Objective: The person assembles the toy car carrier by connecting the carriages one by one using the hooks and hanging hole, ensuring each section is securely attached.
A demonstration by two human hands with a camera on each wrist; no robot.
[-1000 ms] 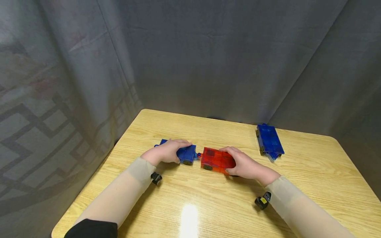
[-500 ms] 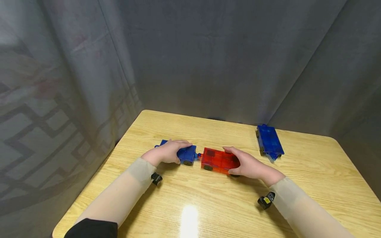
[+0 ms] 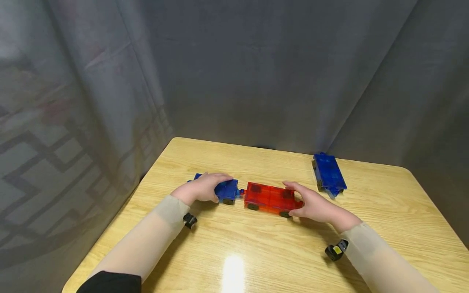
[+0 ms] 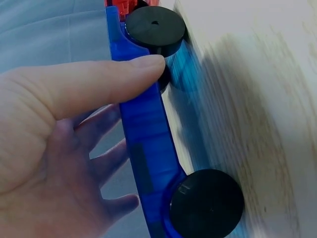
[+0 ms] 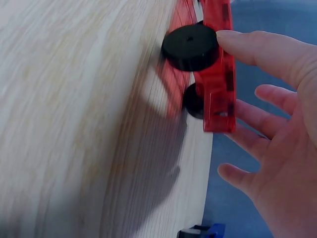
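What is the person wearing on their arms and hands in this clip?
Both forearms are covered by thin, close-fitting beige sleeves that end at the wrists. A black cuff shows at the left arm's near end. A small black camera unit hangs under each wrist; the right one has a yellow mark. The left hand and right hand are bare: no gloves or rings visible.

Blue wheeled car (image 3: 224, 189): translucent blue plastic, black wheels, flat on its wheels on the table, left of centre, long axis running left-right. Mostly covered from above.

Red wheeled car (image 3: 269, 197): translucent red-orange plastic, rectangular, black wheels, upright on its wheels, just right of the blue one, same axis. The two sit end to end, joined at a small coupling (image 3: 242, 191) between them. Near-side wheels of both are visible.
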